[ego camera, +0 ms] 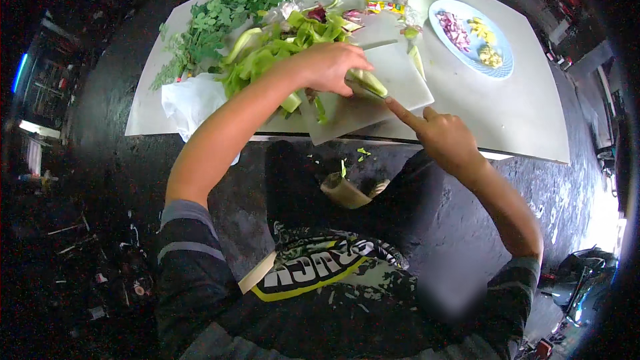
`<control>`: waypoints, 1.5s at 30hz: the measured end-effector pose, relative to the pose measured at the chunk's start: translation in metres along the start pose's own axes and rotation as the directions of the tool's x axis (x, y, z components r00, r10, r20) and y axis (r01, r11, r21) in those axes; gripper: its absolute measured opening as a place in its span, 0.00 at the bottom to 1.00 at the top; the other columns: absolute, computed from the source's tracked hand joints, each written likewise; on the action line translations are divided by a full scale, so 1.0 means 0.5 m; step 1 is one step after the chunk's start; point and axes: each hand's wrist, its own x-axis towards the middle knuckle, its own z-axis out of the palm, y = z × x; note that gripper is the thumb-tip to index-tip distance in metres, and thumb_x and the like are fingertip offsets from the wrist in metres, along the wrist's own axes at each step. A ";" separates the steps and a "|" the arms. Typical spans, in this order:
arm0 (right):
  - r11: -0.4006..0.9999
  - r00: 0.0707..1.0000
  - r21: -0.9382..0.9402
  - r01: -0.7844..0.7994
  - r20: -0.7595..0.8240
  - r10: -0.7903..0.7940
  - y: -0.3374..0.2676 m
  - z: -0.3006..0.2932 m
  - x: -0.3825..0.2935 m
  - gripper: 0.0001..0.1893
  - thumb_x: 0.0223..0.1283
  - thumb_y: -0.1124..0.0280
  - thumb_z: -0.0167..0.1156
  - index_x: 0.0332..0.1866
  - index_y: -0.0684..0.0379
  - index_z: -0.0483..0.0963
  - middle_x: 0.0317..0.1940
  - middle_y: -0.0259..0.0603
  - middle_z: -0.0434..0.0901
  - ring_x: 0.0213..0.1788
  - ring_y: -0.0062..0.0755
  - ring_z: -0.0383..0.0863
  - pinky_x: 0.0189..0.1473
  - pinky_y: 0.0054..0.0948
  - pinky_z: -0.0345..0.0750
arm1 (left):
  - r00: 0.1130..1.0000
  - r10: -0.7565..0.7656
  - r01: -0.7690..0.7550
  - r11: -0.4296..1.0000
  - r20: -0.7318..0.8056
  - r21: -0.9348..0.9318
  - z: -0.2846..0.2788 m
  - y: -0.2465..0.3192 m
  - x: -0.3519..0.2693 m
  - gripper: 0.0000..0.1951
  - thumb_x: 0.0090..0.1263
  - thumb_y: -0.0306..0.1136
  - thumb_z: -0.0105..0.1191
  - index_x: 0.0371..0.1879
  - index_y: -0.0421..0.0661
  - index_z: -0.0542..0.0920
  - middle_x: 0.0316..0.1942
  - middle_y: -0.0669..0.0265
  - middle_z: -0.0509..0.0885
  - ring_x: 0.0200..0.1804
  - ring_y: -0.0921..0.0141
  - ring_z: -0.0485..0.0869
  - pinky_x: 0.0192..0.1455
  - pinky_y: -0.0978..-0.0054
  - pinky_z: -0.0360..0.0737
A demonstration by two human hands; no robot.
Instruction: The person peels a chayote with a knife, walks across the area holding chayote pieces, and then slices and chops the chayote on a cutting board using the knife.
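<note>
My left hand (334, 67) holds a pale green vegetable piece (369, 82) over a white cutting board (402, 75). My right hand (442, 132) is at the near end of that piece, its index finger stretched along what looks like a thin knife blade; the handle is hidden in the curled fingers. Green peelings (320, 32) are heaped beyond and left of my left hand. Another pale green slice (416, 60) lies at the board's right edge.
A light blue oval plate (505, 67) with chopped purple onion and two yellowish heaps stands at the right. Leafy herbs (215, 22) and a white plastic bag (192, 100) lie at the left. A yellow packet (384, 6) is at the back. Scraps lie on the floor.
</note>
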 end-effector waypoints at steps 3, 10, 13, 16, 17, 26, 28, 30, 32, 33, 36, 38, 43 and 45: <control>1.000 0.999 0.015 0.002 -0.032 -0.002 0.010 -0.009 -0.012 0.39 0.59 0.78 0.53 0.75 0.32 0.56 0.25 0.47 0.77 0.25 0.49 0.81 0.30 0.45 0.80 | 1.000 0.022 -0.022 0.999 -0.001 -0.025 0.000 0.004 0.008 0.27 0.50 0.33 0.67 0.53 0.44 0.81 0.53 0.58 0.80 0.57 0.57 0.78 0.63 0.63 0.74; 0.958 1.000 0.284 -0.029 0.011 0.027 0.067 -0.083 -0.112 0.33 0.58 0.80 0.56 0.70 0.43 0.66 0.27 0.49 0.78 0.28 0.49 0.80 0.37 0.45 0.76 | 0.995 -0.004 -0.006 0.995 -0.101 -0.102 0.018 -0.009 -0.011 0.24 0.51 0.37 0.69 0.47 0.41 0.82 0.46 0.56 0.83 0.51 0.56 0.80 0.57 0.62 0.76; 0.887 0.997 0.460 -0.050 -0.026 0.069 0.075 -0.074 -0.169 0.33 0.58 0.81 0.57 0.71 0.48 0.65 0.30 0.52 0.79 0.32 0.51 0.81 0.42 0.44 0.77 | 0.980 -0.024 0.005 0.995 -0.195 -0.101 0.029 0.011 -0.023 0.22 0.51 0.40 0.69 0.43 0.41 0.82 0.44 0.56 0.83 0.49 0.55 0.81 0.53 0.62 0.77; 0.763 0.982 0.639 -0.100 -0.059 0.178 0.044 -0.033 -0.203 0.34 0.58 0.81 0.56 0.73 0.53 0.61 0.35 0.55 0.81 0.39 0.52 0.83 0.48 0.41 0.78 | 0.943 -0.207 0.184 0.977 -0.263 -0.107 0.037 0.055 -0.042 0.24 0.52 0.39 0.69 0.47 0.41 0.82 0.45 0.55 0.83 0.50 0.56 0.82 0.54 0.63 0.78; 0.678 0.967 0.721 -0.143 -0.045 0.252 0.027 -0.016 -0.208 0.35 0.58 0.82 0.56 0.73 0.55 0.60 0.38 0.57 0.81 0.40 0.53 0.83 0.48 0.39 0.78 | 0.912 -0.275 0.242 0.960 -0.304 -0.142 0.044 0.069 -0.045 0.24 0.53 0.39 0.69 0.48 0.42 0.82 0.46 0.56 0.83 0.51 0.56 0.82 0.54 0.63 0.78; 0.539 0.912 0.810 -0.230 -0.014 0.410 -0.126 0.020 -0.129 0.33 0.63 0.79 0.52 0.75 0.60 0.54 0.35 0.61 0.78 0.35 0.59 0.80 0.40 0.45 0.78 | 0.794 -0.385 0.374 0.920 -0.471 -0.122 0.091 0.127 -0.042 0.21 0.57 0.35 0.66 0.51 0.46 0.83 0.51 0.55 0.81 0.51 0.55 0.81 0.55 0.63 0.79; 0.585 0.908 0.795 -0.162 -0.112 0.404 -0.133 0.011 -0.120 0.34 0.62 0.79 0.53 0.74 0.61 0.55 0.32 0.58 0.76 0.32 0.58 0.79 0.38 0.47 0.77 | 0.784 -0.374 0.380 0.920 -0.496 -0.093 0.092 0.139 -0.038 0.21 0.57 0.34 0.66 0.51 0.46 0.83 0.52 0.55 0.81 0.51 0.54 0.81 0.54 0.63 0.79; 0.598 0.907 0.787 -0.153 -0.129 0.401 -0.136 0.013 -0.119 0.33 0.62 0.79 0.54 0.74 0.61 0.55 0.30 0.57 0.75 0.30 0.57 0.78 0.36 0.48 0.76 | 0.771 -0.412 0.409 0.905 -0.486 -0.119 0.092 0.145 -0.033 0.20 0.58 0.33 0.65 0.51 0.45 0.83 0.52 0.54 0.80 0.51 0.54 0.81 0.54 0.61 0.78; 0.615 0.905 0.775 -0.146 -0.146 0.399 -0.138 0.013 -0.119 0.33 0.61 0.79 0.54 0.74 0.61 0.56 0.29 0.55 0.75 0.28 0.56 0.78 0.34 0.48 0.76 | 0.773 -0.399 0.405 0.909 -0.493 -0.102 0.098 0.144 -0.032 0.20 0.58 0.33 0.65 0.51 0.45 0.83 0.51 0.54 0.80 0.51 0.53 0.81 0.54 0.61 0.78; 0.597 0.911 0.782 -0.181 -0.096 0.401 -0.139 0.010 -0.117 0.33 0.62 0.79 0.53 0.74 0.60 0.56 0.30 0.56 0.75 0.30 0.56 0.77 0.37 0.47 0.75 | 0.765 -0.389 0.405 0.910 -0.513 -0.086 0.101 0.144 -0.032 0.20 0.58 0.33 0.66 0.51 0.44 0.83 0.51 0.54 0.80 0.51 0.53 0.80 0.54 0.61 0.78; 0.579 0.913 0.782 -0.230 -0.033 0.407 -0.142 0.002 -0.114 0.33 0.62 0.80 0.52 0.75 0.58 0.56 0.30 0.55 0.74 0.31 0.56 0.76 0.38 0.46 0.73 | 0.749 -0.410 0.418 0.902 -0.521 -0.108 0.100 0.152 -0.029 0.19 0.57 0.31 0.66 0.49 0.43 0.83 0.51 0.55 0.80 0.51 0.53 0.80 0.54 0.61 0.77; 0.581 0.912 0.777 -0.243 -0.021 0.410 -0.141 -0.002 -0.112 0.33 0.62 0.80 0.52 0.74 0.58 0.57 0.29 0.54 0.74 0.30 0.55 0.76 0.37 0.46 0.73 | 0.748 -0.417 0.425 0.898 -0.517 -0.109 0.100 0.155 -0.025 0.19 0.57 0.30 0.66 0.49 0.43 0.83 0.51 0.56 0.81 0.51 0.54 0.80 0.54 0.61 0.77; 0.610 0.920 0.753 -0.247 -0.015 0.392 -0.141 -0.012 -0.110 0.33 0.62 0.79 0.53 0.74 0.57 0.58 0.28 0.54 0.73 0.30 0.56 0.76 0.36 0.48 0.74 | 0.743 -0.409 0.425 0.900 -0.530 -0.099 0.105 0.152 -0.023 0.19 0.56 0.29 0.66 0.48 0.42 0.83 0.50 0.57 0.81 0.50 0.53 0.80 0.53 0.60 0.77; 0.600 0.923 0.762 -0.244 -0.008 0.385 -0.140 -0.018 -0.109 0.33 0.62 0.80 0.53 0.74 0.58 0.58 0.28 0.54 0.74 0.29 0.56 0.76 0.36 0.48 0.74 | 0.738 -0.412 0.419 0.901 -0.534 -0.116 0.106 0.151 -0.023 0.19 0.56 0.29 0.66 0.48 0.41 0.83 0.48 0.56 0.82 0.49 0.54 0.81 0.53 0.61 0.77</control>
